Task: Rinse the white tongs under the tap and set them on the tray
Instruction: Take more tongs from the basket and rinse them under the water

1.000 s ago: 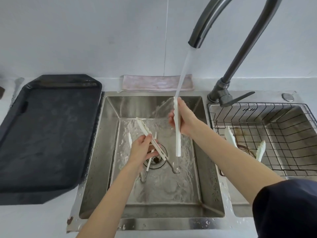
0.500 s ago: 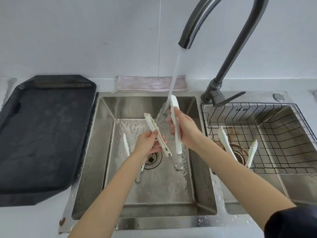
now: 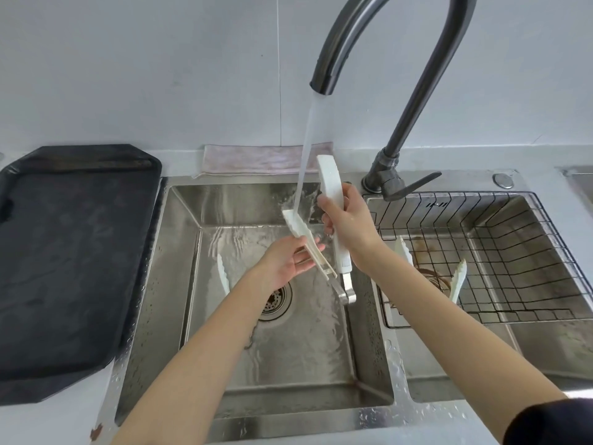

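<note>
Water (image 3: 307, 149) should be run over both arms of white plastic tongs (image 3: 329, 183), clenched in right hand (image 3: 349, 226), cradled by slack-fingered left hand (image 3: 285, 264).

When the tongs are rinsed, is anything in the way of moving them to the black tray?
Nothing visible blocks it. The white tongs are held above the basin; only the sink's left wall lies between them and the black tray. Another pair of tongs lies low in the basin.
</note>
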